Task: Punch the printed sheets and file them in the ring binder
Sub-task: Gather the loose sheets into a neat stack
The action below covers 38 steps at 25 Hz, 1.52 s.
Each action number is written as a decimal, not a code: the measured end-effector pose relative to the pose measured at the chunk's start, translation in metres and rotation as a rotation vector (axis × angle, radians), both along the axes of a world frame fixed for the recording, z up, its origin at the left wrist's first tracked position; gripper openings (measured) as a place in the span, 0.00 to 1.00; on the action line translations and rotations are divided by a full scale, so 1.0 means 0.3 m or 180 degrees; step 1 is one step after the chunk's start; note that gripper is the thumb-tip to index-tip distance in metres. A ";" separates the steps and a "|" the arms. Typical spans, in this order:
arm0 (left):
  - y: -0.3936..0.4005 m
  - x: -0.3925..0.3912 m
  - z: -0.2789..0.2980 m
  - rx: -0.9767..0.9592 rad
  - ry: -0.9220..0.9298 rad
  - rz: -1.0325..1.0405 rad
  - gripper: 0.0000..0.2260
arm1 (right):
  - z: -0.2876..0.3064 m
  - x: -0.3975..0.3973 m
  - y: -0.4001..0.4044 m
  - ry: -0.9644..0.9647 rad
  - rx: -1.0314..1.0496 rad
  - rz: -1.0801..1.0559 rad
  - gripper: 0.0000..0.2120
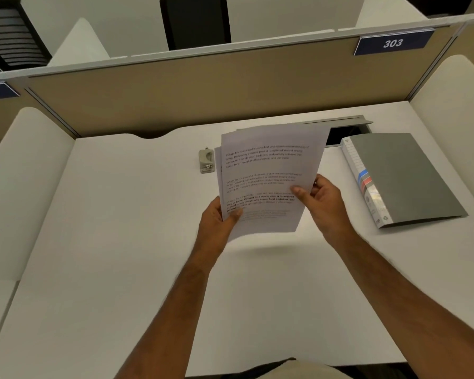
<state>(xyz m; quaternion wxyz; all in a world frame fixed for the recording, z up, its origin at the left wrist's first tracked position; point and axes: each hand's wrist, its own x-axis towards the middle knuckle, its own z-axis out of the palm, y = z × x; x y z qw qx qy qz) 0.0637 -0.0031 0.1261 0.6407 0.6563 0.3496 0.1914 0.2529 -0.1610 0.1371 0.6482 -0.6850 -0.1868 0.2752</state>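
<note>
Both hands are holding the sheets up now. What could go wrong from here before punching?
1. The sheets look fanned, edges offset at the left, so the holes may not line up unless squared first.
2. Both hands, left and right, pinch only the lower edge; a page might slip.
3. The punch is small and may not take the whole stack at once.

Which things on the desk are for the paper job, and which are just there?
For the job:
printed sheets, held up in the left hand and right hand
hole punch, left of the sheets
grey ring binder, shut, on the right

Just there:
number sign 303
open cable hatch
black chair behind the divider
</note>
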 end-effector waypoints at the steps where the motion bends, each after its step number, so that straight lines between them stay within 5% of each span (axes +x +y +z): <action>1: 0.010 0.012 0.020 0.0069 -0.0011 0.0015 0.16 | 0.014 0.007 0.004 -0.0083 0.0016 -0.0017 0.14; 8: 0.020 0.055 0.033 0.0288 0.0324 -0.0039 0.15 | -0.055 -0.016 0.013 -0.0414 -0.0598 0.0260 0.21; 29: 0.003 0.063 0.099 0.0238 0.0315 -0.0208 0.13 | -0.016 -0.020 0.003 -0.0583 -0.0512 0.0069 0.20; 38: -0.003 0.049 -0.012 0.0112 0.0590 -0.0462 0.17 | -0.127 -0.033 -0.020 -0.0378 -0.0603 0.0192 0.26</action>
